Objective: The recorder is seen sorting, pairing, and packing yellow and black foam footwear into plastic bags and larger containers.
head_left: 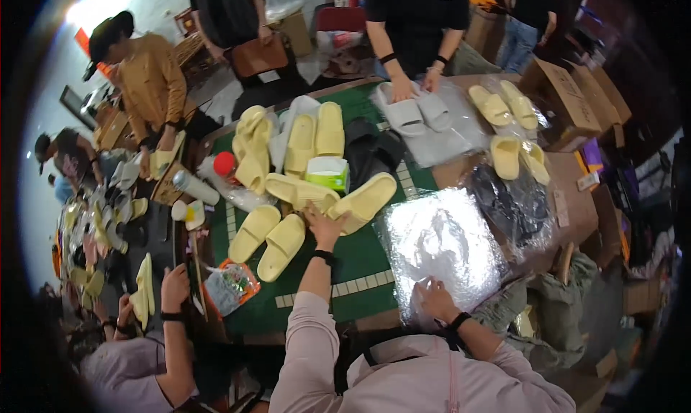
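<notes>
My left hand [326, 228] reaches over the green tabletop to a pair of pale yellow slippers. Its fingers are at the heel of the left slipper [299, 188], and its thumb is against the right slipper [366, 203]. Part of the grip is hidden. My right hand [436, 302] rests on the near part of a shiny clear plastic bag [443, 233], fingers apart and slightly bent. Just left of my left hand lie two more yellow slippers, one farther left [254, 233] and one nearer [281, 247].
Beyond are more yellow slippers [300, 143], black slippers [371, 154], a tissue pack [327, 174] and a red-lidded jar [224, 164]. Across the table, a person's hands [404, 88] touch white slippers [403, 116]. At left, another person's hand [174, 289] is close. Cardboard boxes [561, 100] stand right.
</notes>
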Demonstrator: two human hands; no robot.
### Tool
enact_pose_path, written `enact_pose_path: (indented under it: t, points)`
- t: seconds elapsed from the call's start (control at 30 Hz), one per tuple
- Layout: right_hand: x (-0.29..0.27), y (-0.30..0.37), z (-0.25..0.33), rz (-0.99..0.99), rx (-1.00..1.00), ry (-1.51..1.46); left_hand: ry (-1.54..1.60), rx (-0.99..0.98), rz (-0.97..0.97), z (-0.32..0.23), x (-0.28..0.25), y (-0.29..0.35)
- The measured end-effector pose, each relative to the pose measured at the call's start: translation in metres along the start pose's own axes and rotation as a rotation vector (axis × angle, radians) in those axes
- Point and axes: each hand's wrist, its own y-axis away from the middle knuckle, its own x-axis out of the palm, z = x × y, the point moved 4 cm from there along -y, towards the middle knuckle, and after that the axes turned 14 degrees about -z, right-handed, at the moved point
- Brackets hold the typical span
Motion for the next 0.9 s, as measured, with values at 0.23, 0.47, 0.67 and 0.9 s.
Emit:
enact_pose_path:
  t: [0.23,0.47,0.67,0.9]
  points:
    - [-0.02,0.008,0.002,-0.038,0.143,-0.014,0.151,0.08,-0.082,-0.028,-0.012,-0.015]
    - [-0.013,0.008,0.007,-0.02,0.121,0.041,0.26,0.178,-0.135,0.005,-0.035,-0.029]
    - [0.007,0.01,-0.007,-0.001,0.094,0.033,0.494,0.156,-0.304,-0.071,-0.121,0.031]
    - [0.004,0.004,-0.007,0.104,0.04,-0.005,0.331,0.226,-0.326,-0.114,-0.231,0.078]
